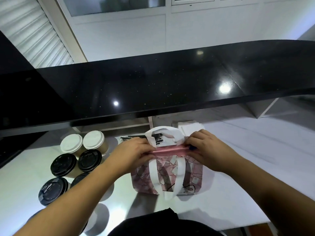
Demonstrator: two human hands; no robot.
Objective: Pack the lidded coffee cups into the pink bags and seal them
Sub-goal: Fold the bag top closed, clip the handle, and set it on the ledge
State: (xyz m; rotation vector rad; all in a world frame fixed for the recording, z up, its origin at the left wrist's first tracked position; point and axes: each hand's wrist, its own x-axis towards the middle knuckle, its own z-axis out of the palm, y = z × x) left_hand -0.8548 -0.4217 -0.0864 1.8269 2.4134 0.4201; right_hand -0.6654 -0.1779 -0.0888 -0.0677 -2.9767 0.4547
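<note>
A pink patterned bag (168, 176) with white handles stands upright on the white counter. Its top edge (170, 149) is pressed into a flat pink strip. My left hand (136, 155) pinches the left end of that strip, and my right hand (206, 150) pinches the right end. One white handle (163, 135) arches up behind the strip; the other hangs down the bag's front. To the left stand lidded coffee cups: two with white lids (71, 143) (93, 139) and several with black lids (64, 165) (89, 160) (52, 190). The bag's contents are hidden.
A glossy black raised counter (153, 86) overhangs the work surface just behind the bag. Black wrapped straws (131, 137) lie behind my left hand. A stack of white items (189, 126) sits behind the bag. The white counter (247, 159) stretches to the right.
</note>
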